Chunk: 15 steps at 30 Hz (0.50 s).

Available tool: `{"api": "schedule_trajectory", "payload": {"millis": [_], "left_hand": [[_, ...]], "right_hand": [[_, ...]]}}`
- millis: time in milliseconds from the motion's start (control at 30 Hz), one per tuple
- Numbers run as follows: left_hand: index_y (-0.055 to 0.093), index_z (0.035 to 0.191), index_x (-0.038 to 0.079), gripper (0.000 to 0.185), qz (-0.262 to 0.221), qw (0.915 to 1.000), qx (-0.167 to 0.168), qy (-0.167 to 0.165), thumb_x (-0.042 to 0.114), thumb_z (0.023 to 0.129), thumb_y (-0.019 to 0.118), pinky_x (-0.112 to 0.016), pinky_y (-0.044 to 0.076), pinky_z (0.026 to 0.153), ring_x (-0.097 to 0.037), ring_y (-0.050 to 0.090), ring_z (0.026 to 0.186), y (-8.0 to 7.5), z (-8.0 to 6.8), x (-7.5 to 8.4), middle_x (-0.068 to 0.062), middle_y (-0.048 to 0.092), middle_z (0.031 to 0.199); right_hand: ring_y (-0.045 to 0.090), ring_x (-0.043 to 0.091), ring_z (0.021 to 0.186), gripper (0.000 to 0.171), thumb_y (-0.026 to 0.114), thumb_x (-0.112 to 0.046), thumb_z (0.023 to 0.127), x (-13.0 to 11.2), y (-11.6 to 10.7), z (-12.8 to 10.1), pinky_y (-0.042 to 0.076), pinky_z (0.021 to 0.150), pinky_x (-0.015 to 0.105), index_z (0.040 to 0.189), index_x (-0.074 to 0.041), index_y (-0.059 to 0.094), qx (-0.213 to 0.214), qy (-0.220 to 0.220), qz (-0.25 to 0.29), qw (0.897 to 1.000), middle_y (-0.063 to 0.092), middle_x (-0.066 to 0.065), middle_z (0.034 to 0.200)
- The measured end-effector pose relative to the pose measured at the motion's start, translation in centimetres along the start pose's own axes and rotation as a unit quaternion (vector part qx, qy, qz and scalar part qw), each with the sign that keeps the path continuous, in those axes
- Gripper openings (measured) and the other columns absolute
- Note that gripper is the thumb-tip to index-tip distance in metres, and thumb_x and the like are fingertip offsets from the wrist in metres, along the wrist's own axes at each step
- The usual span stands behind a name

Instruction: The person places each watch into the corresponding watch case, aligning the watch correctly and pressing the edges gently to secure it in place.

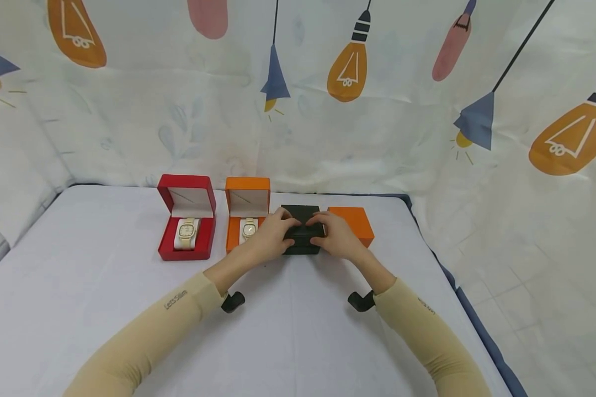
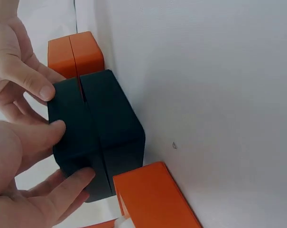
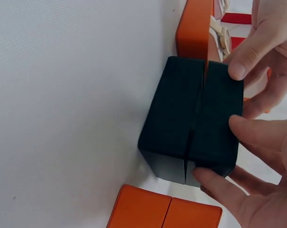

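A dark green hinged box [image 1: 302, 241] stands between both hands, its lid down with a narrow gap along the seam in the wrist views. My left hand [image 1: 274, 232] grips the lid's left side, its thumb on the front face. On the right side, my right hand [image 1: 340, 235] holds the lid in the same way, thumb in front. Left of it, an open orange box [image 1: 246, 197] holds a gold-toned watch [image 1: 249, 228], partly behind my left hand. To the right is a closed orange box [image 1: 354, 220], partly behind my right hand. What the green box contains is hidden.
An open red box [image 1: 211, 234] at the left holds another gold-toned watch [image 1: 186, 231] on a white cushion. The boxes stand in a row near the back edge of the white-covered table [image 1: 288, 342]. Behind hangs a printed curtain [image 1: 308, 143].
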<state>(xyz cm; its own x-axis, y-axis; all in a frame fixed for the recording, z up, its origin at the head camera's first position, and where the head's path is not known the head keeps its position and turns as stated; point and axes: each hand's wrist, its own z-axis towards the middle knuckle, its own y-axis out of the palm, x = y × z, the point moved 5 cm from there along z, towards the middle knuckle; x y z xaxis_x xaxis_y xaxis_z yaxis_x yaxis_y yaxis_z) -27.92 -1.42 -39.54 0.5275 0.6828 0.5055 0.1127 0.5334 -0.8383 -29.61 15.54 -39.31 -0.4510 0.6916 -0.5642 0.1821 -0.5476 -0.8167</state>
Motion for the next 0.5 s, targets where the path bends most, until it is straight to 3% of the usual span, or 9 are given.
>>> {"api": "schedule_trajectory", "payload": {"millis": [100,167,267,367,500], "left_hand": [[0.066,0.133,0.002,0.04,-0.018,0.9998,-0.006,-0.004,0.008,0.094,0.075,-0.047,0.048,0.102,-0.035,0.053,0.117,0.0,-0.4,-0.1,-0.018,0.052,0.13],[0.066,0.133,0.002,0.04,-0.031,0.9994,-0.008,-0.009,0.009,0.095,0.075,-0.047,0.049,0.102,-0.034,0.053,0.117,-0.2,-0.6,-0.1,-0.018,0.051,0.131],[0.065,0.133,0.002,0.04,-0.033,0.9993,-0.008,-0.018,0.011,0.095,0.075,-0.046,0.05,0.102,-0.033,0.055,0.117,-0.6,-0.9,-0.3,-0.018,0.051,0.133],[0.065,0.133,0.002,0.041,-0.029,0.9993,0.0,-0.026,0.013,0.095,0.076,-0.046,0.051,0.101,-0.034,0.054,0.117,-1.3,-1.2,-0.5,-0.018,0.051,0.135],[0.066,0.132,0.003,0.04,-0.033,0.999,0.019,-0.025,0.013,0.094,0.076,-0.048,0.052,0.1,-0.034,0.051,0.12,-2.7,-1.8,-0.7,-0.018,0.051,0.135]], "right_hand": [[0.056,0.035,0.122,0.035,0.08,-0.006,0.089,-0.1,-0.1,-0.1,0.048,0.103,0.047,0.122,-0.006,0.069,-0.007,-0.005,-0.005,1.0,0.058,0.016,0.14],[0.06,0.032,0.104,0.035,0.08,-0.007,0.089,-0.3,-0.2,-0.2,0.052,0.09,0.043,0.122,-0.005,0.069,-0.01,-0.009,-0.007,1.0,0.062,0.015,0.135],[0.052,0.026,0.077,0.037,0.081,-0.009,0.089,-0.5,-0.6,-0.2,0.046,0.068,0.036,0.123,-0.006,0.068,-0.011,-0.005,-0.009,1.0,0.065,0.016,0.118],[0.048,0.021,0.069,0.039,0.081,-0.013,0.09,-0.6,-1.0,0.0,0.04,0.062,0.032,0.126,-0.006,0.067,-0.008,0.002,-0.011,1.0,0.064,0.018,0.107],[0.054,0.027,0.077,0.043,0.08,-0.014,0.091,-1.0,-1.4,0.4,0.042,0.066,0.034,0.13,-0.005,0.066,-0.005,0.003,0.0,1.0,0.064,0.017,0.12]]}}
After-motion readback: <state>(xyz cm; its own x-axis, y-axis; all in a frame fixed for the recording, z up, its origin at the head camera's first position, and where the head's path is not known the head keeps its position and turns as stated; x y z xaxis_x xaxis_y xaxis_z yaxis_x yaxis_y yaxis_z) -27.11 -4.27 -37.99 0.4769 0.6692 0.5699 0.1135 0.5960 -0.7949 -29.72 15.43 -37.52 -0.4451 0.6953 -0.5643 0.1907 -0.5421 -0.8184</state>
